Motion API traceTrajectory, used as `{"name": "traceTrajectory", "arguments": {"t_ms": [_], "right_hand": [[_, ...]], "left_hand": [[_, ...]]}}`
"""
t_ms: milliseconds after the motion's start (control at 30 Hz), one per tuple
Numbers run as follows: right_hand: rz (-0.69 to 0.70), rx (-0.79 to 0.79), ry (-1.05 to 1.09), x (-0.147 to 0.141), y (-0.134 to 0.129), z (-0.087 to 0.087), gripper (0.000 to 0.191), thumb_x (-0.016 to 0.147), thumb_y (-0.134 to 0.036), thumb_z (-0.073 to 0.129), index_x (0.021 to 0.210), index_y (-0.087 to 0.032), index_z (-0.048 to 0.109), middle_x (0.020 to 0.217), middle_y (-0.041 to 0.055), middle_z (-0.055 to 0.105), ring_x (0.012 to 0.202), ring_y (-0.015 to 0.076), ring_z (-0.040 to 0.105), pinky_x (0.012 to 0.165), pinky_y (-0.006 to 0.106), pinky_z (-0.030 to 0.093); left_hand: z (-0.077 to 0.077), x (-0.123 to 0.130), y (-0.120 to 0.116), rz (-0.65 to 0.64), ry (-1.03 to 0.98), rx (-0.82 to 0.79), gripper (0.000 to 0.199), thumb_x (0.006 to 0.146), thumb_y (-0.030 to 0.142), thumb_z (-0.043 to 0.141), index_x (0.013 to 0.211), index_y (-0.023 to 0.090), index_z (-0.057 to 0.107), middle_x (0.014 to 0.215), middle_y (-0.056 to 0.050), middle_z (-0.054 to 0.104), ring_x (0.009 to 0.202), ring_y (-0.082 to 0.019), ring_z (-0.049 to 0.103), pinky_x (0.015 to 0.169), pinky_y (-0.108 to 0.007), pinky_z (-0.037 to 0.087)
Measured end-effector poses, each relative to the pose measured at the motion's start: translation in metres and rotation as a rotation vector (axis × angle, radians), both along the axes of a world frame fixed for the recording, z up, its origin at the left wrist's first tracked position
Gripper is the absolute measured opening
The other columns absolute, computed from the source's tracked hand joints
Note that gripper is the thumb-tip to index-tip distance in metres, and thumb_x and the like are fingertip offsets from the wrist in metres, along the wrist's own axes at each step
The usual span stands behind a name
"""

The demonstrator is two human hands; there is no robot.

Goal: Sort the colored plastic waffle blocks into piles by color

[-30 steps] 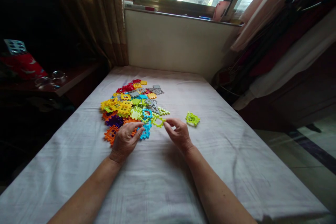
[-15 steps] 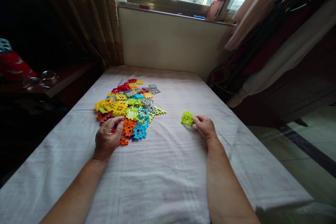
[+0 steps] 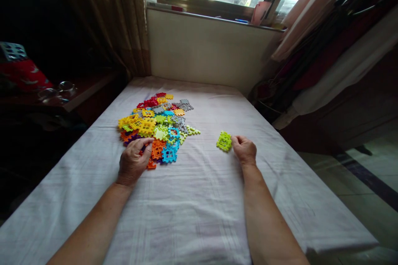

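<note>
A heap of flat plastic interlocking pieces (image 3: 146,125) in yellow, red, grey, blue, green and orange lies on the left part of the cloth. My left hand (image 3: 134,160) is at the heap's near left edge, fingers bent and closed beside an orange piece (image 3: 158,149); what they pinch, if anything, is hidden. To the right, apart from the heap, a lime green square piece (image 3: 224,141) lies nearly flat. My right hand (image 3: 245,150) has its fingertips pinched at the right edge of this green piece.
A pale cloth (image 3: 186,207) covers the table. Eyeglasses (image 3: 57,93) and a red patterned item (image 3: 25,75) stand on a dark side surface at left. Clothes (image 3: 323,62) hang at right, and a window with a sill (image 3: 214,17) is behind.
The lime green piece has gone from tilted to flatter, with my right hand still at its edge. The whole view has shifted slightly, so the heap and my left hand appear further right.
</note>
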State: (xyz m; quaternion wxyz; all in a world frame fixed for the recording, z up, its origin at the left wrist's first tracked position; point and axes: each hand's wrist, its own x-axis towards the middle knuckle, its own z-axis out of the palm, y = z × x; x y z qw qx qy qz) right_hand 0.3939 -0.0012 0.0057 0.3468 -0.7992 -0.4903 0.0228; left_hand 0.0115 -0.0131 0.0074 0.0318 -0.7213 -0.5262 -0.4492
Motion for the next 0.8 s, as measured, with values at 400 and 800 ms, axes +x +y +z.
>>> {"name": "traceTrajectory", "arguments": {"t_ms": [400,800], "right_hand": [[0.562,0.209,-0.161,-0.087,0.002,-0.011,0.023,0.087,-0.027,0.053,0.097,-0.023,0.074,0.100,0.0075,0.074,0.092,0.0213,0.066,0.090,0.033,0.049],[0.475,-0.177,-0.292,-0.126,0.033,0.003,0.022,0.091,-0.029,0.057,0.108,-0.024,0.071,0.116,0.0067,0.070,0.112,0.0247,0.056,0.092,0.036,0.037]], "left_hand": [[-0.006,0.031,-0.013,-0.331,0.432,-0.097,0.027,0.090,0.037,0.056,0.112,0.032,0.072,0.130,-0.006,0.068,0.129,-0.029,0.055,0.117,-0.059,0.027],[-0.004,0.011,-0.008,-0.225,0.388,-0.113,0.024,0.091,0.033,0.052,0.100,0.028,0.073,0.125,-0.005,0.071,0.124,-0.030,0.059,0.114,-0.061,0.028]]}}
